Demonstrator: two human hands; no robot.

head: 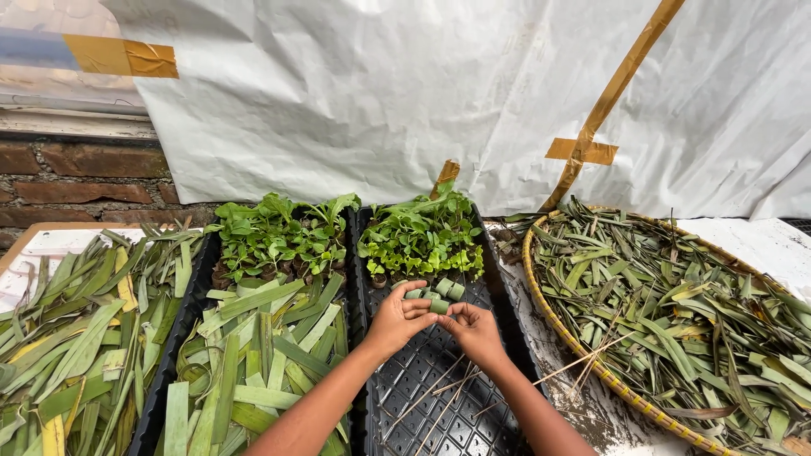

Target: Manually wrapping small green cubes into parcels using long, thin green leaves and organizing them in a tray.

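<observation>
- left hand (399, 318) pinched shut on rolled leaf cup (436, 305), over black tray (439, 397)
- right hand (475, 328) fingers curled onto same cup (grip partly hidden)
- seedlings (422, 232) just behind; thin sticks (439, 393) lying in tray
- woven basket (591, 371) of leaf strips at right

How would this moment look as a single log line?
left hand: pinching rolled leaf cup | right hand: same cup | under hands: black seedling tray, thin sticks | seedlings behind | woven basket right
</observation>
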